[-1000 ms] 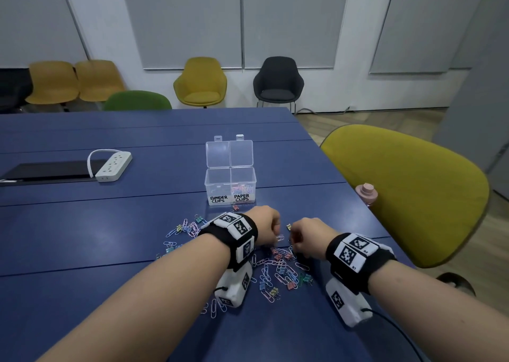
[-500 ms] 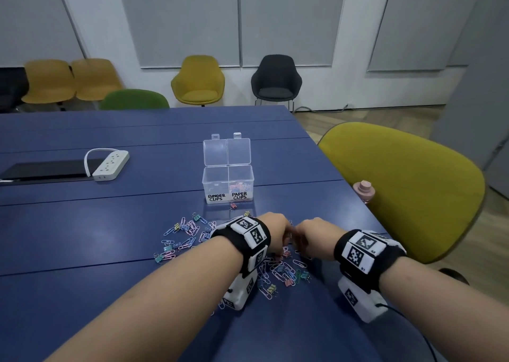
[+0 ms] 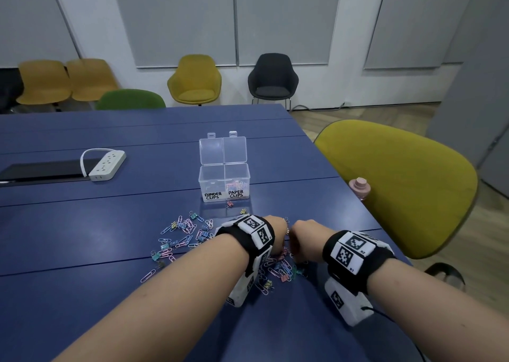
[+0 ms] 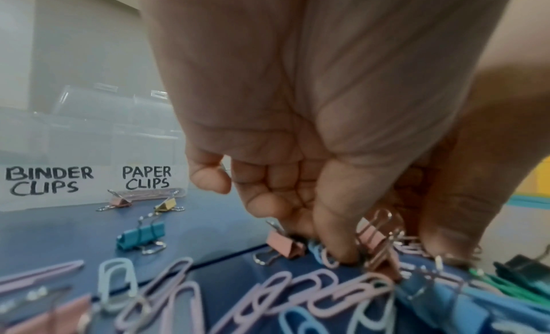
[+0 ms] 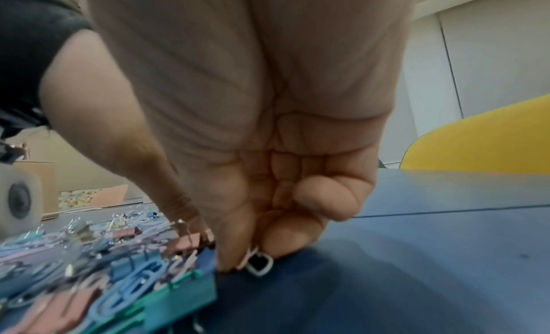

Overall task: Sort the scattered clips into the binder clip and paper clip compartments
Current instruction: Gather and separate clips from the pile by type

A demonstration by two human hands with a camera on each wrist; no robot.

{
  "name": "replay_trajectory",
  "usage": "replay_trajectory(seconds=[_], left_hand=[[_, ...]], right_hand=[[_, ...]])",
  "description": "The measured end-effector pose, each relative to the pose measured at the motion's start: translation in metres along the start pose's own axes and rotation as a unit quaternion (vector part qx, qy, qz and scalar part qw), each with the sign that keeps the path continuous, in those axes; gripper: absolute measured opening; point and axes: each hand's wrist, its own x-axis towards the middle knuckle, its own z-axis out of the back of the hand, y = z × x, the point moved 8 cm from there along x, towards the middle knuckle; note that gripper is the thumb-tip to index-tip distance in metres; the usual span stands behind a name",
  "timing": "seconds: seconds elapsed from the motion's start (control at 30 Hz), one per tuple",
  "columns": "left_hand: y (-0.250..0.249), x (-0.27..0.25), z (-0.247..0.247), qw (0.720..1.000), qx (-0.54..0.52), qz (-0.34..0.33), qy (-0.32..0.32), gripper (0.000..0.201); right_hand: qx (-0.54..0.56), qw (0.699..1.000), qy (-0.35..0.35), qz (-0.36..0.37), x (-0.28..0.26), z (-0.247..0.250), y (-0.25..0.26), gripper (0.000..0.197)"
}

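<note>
A clear two-part box (image 3: 224, 169) stands open on the blue table (image 3: 82, 224). Its right part, labelled PAPER CLIPS (image 3: 236, 193), holds several pastel paper clips; I see nothing in the left part, labelled BINDER CLIPS (image 3: 212, 195). Pastel paper clips and binder clips (image 3: 184, 232) lie scattered in front of it. Both hands sit knuckle to knuckle over the pile's right side. My left hand (image 3: 279, 235) (image 4: 392, 249) pinches a pink binder clip (image 4: 376, 240) between index finger and thumb. My right hand (image 3: 301, 236) (image 5: 253, 256) pinches a pink binder clip (image 5: 260, 266) by its end.
A white power strip (image 3: 107, 164) and a flat black device (image 3: 41, 170) lie at the left. A yellow chair (image 3: 399, 185) and a pink bottle (image 3: 359, 186) stand past the table's right edge. More chairs line the far wall.
Both hands have drawn closer together over the right part of the pile. The left hand has shifted right and slightly forward.
</note>
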Motion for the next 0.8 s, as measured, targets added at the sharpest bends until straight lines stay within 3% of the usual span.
replay_trajectory(seconds=[0.13, 0.23, 0.3, 0.4, 0.5, 0.53, 0.57, 0.63, 0.67, 0.73, 0.8], left_hand=[[0.002, -0.005, -0.006, 1.000, 0.010, -0.010, 0.006, 0.034], [0.010, -0.005, -0.010, 1.000, 0.006, -0.003, -0.007, 0.014], [0.018, -0.007, -0.008, 0.999, -0.022, -0.001, -0.040, 0.017], [0.035, -0.016, 0.001, 0.981, -0.157, -0.002, -0.111, 0.011], [0.062, -0.030, 0.011, 0.926, -0.328, 0.002, -0.187, 0.001], [0.073, -0.034, 0.010, 0.892, -0.406, 0.011, -0.199, 0.003], [0.082, -0.039, 0.007, 0.839, -0.508, 0.020, -0.196, 0.007], [0.091, -0.046, -0.005, 0.683, -0.711, 0.027, -0.164, 0.017], [0.094, -0.049, -0.010, 0.607, -0.781, 0.030, -0.145, 0.020], [0.099, -0.055, -0.018, 0.494, -0.862, 0.038, -0.107, 0.019], [0.098, -0.061, -0.025, 0.437, -0.896, 0.047, -0.066, 0.015]], right_hand=[[0.014, 1.000, 0.004, -0.017, 0.001, -0.004, 0.000, 0.017], [0.019, 0.999, -0.013, -0.022, -0.001, -0.004, 0.001, 0.008], [0.012, 0.999, -0.022, -0.021, -0.003, -0.005, 0.001, 0.018], [0.016, 0.999, -0.029, -0.015, -0.006, -0.006, 0.001, 0.022], [0.072, 0.997, -0.030, -0.005, -0.008, -0.003, -0.005, 0.005], [0.112, 0.993, -0.036, -0.008, -0.008, -0.001, -0.011, 0.007], [0.174, 0.984, -0.047, -0.012, -0.010, 0.002, -0.019, 0.011], [0.376, 0.925, -0.057, -0.022, -0.014, 0.003, -0.034, 0.016], [0.491, 0.869, -0.051, -0.027, -0.015, 0.000, -0.039, 0.017], [0.679, 0.733, -0.021, -0.035, -0.019, -0.007, -0.041, 0.017], [0.778, 0.628, -0.007, -0.038, -0.022, -0.011, -0.039, 0.022]])
